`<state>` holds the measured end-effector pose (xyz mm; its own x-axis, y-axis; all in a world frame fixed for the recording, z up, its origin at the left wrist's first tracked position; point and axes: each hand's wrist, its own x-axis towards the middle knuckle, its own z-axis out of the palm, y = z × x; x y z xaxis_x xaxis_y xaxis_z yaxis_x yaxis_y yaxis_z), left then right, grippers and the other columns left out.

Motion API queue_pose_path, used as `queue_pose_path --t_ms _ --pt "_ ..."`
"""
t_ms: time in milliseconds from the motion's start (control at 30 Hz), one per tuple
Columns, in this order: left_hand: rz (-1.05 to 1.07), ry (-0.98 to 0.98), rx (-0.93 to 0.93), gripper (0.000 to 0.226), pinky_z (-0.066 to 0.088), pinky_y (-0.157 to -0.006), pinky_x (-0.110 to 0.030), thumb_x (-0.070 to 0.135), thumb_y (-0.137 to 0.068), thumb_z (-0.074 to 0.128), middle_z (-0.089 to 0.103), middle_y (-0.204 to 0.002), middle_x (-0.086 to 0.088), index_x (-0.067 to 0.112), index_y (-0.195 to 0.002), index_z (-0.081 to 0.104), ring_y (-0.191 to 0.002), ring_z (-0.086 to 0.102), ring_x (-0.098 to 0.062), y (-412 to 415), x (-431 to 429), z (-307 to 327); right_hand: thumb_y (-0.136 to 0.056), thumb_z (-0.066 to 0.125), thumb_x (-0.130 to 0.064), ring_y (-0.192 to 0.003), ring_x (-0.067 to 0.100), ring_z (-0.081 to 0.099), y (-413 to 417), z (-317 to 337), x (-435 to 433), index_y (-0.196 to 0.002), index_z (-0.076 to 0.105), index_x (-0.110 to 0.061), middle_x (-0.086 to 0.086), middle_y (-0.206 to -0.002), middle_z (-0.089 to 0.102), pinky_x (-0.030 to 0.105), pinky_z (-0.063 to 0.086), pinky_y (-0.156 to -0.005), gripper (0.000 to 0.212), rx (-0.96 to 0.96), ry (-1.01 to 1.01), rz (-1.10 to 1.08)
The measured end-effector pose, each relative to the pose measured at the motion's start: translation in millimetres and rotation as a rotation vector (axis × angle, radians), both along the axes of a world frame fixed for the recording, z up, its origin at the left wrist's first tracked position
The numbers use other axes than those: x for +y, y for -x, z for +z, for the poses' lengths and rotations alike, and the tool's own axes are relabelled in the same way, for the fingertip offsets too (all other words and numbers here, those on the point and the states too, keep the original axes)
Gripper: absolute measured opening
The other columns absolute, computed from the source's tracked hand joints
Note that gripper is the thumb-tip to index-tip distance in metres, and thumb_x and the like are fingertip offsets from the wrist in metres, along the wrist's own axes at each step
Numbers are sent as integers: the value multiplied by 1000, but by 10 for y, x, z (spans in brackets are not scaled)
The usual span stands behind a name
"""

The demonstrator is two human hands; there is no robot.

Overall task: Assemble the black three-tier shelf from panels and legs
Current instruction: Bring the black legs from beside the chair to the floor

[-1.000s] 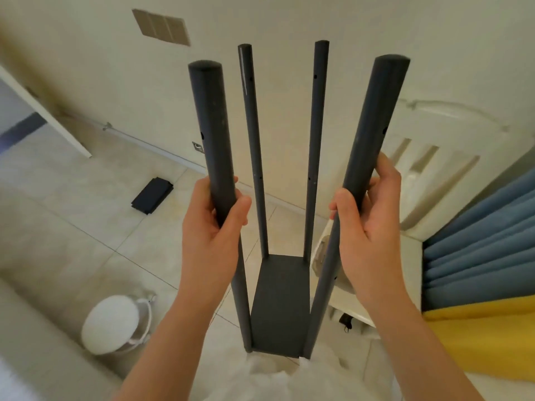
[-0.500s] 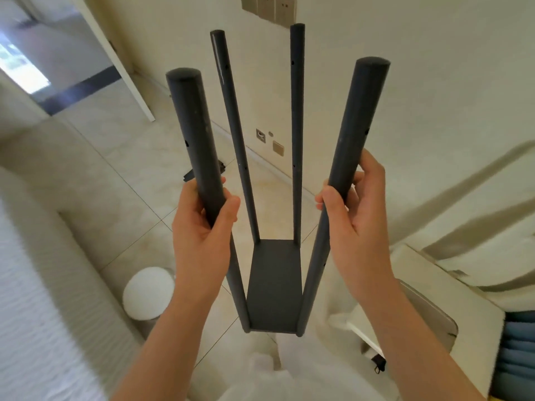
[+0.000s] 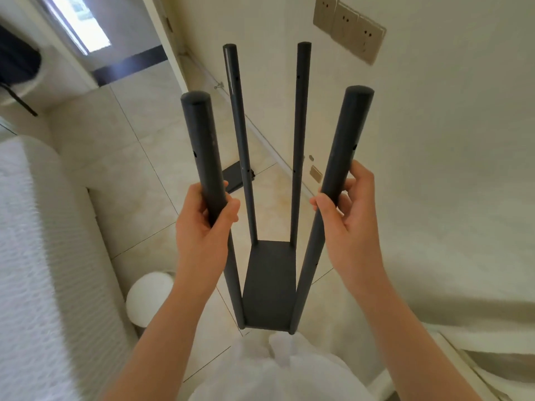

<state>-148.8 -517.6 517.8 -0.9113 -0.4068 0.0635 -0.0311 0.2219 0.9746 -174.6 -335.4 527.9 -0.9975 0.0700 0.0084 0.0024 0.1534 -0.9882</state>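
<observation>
A flat black rectangular panel (image 3: pixel 269 285) is held in the air in front of the person, above the pale tiled floor (image 3: pixel 150 157), with four dark grey round tube legs standing up from its corners. The near left leg (image 3: pixel 202 146) and near right leg (image 3: pixel 344 146) rise from the panel's closer corners and lean outward. The far left leg (image 3: pixel 238 125) and far right leg (image 3: pixel 299 125) rise from its far corners. Small holes show along the sides of the legs.

The left hand (image 3: pixel 202 227) grips the near left leg above the panel, fingers wrapped behind it and thumb across the front. The right hand (image 3: pixel 350 221) holds the near right leg at a similar height, thumb on the front and fingers curled behind, more loosely.

Beyond the panel, a second flat black panel (image 3: pixel 233 176) lies on the floor near the cream wall (image 3: pixel 434 140). Left of the held panel and below it stands a round white domed object (image 3: pixel 149 296). Further left is a white textured surface (image 3: pixel 34 256). Just under the panel's near edge is the person's white garment (image 3: pixel 275 369). High above the panel, beige socket plates (image 3: pixel 350 27) sit on the wall.
</observation>
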Motion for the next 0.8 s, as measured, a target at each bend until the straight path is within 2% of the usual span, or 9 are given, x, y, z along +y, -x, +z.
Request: queue_pose_path --t_ms 267,400,533,667,800 --pt "-1 -9 -65 23 47 -73 -2 17 -96 66 66 -85 22 37 -101 55 -81 70 -3 1029 -465 -208 -96 62 -15 -102 13 67 1091 -196 -373 -135 38 -32 -6 -114 61 17 55 -79 49 -67 -49 10" --pt "-64 -58 -84 21 48 -72 -4 17 -96 66 69 -85 20 36 -101 57 -81 72 -6 1588 -794 -278 -95 64 -14 -103 9 67 1634 -238 -650 -129 40 -37 -9 -116 63 24 57 -88 47 -69 -72 -22" --pt "-155 -97 -111 19 48 -73 -4 17 -96 66 71 -84 15 33 -103 60 -83 73 -8 2199 -1104 -258 -95 63 -11 -103 10 67 2200 -196 -898 -133 43 -27 -5 -116 64 26 56 -91 45 -63 -76 -89" --pt "-187 -143 -86 20 50 -71 -6 13 -97 65 70 -82 15 31 -101 60 -82 73 -10 2804 -1287 -196 -95 63 -12 -101 8 67 2710 -115 -1090 -133 44 -26 -4 -116 65 19 56 -85 45 -18 -80 -135" --pt "-210 -113 -77 21 47 -70 -2 15 -98 64 68 -82 24 35 -101 57 -84 71 -5 3392 -1359 -151 -95 64 -12 -102 12 68 3188 -69 -1191 -127 43 -31 -4 -117 65 15 55 -81 43 -10 -72 -193"
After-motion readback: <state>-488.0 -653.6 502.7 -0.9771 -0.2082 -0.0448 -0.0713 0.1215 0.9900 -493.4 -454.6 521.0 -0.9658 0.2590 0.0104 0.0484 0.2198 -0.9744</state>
